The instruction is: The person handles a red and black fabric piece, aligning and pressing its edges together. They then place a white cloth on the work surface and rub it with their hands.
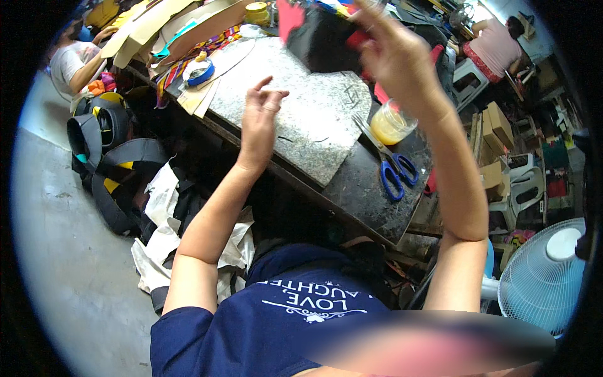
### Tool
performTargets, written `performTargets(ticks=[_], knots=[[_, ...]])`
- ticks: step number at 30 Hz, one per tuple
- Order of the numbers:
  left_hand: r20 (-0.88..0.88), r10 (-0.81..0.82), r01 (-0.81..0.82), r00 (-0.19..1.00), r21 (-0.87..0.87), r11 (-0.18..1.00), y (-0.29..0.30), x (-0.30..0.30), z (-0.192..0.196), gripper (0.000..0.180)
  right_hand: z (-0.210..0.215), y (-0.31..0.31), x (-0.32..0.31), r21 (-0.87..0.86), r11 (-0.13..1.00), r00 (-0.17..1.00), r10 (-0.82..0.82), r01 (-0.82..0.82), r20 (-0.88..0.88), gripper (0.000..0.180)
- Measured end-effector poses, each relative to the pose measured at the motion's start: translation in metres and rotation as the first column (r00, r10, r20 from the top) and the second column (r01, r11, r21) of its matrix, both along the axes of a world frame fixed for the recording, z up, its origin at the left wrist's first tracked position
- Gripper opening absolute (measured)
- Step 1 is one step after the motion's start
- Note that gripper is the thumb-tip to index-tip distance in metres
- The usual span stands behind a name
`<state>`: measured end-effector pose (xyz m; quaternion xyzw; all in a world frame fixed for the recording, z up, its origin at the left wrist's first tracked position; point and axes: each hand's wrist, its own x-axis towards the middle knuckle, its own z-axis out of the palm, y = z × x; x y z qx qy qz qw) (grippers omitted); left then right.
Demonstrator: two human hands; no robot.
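Your table (370, 202) carries a grey slab (308, 141), black piece (323, 39) across its far end. Your right hand (396, 60) is at the piece, can't tell if gripping; your left hand (261, 116) is free, fingers loosely parted above the slab. Scissors (385, 154) lie beside the jar (392, 127).

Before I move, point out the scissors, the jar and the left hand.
Scissors (385, 153): head view, near the pivot.
Jar (392, 129): head view, its side, over the yellowish contents.
Left hand (259, 127): head view, middle of the hand.
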<state>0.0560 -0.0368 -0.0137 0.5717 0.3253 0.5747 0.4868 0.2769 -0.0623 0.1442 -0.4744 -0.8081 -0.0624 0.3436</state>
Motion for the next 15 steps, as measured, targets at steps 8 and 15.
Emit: performTargets(ticks=[8,15], knots=[[-0.376,0.438,-0.081,0.817,0.676,0.732,-0.007,0.011,-0.028,0.041,0.03,0.106,0.171,0.307,0.881,0.932,-0.354,0.359,-0.075,0.077],[-0.408,0.448,-0.077,0.795,0.665,0.743,-0.005,0.009,-0.023,0.038,-0.039,0.115,0.225,0.1,0.676,0.678,-0.735,0.73,0.022,0.097]])
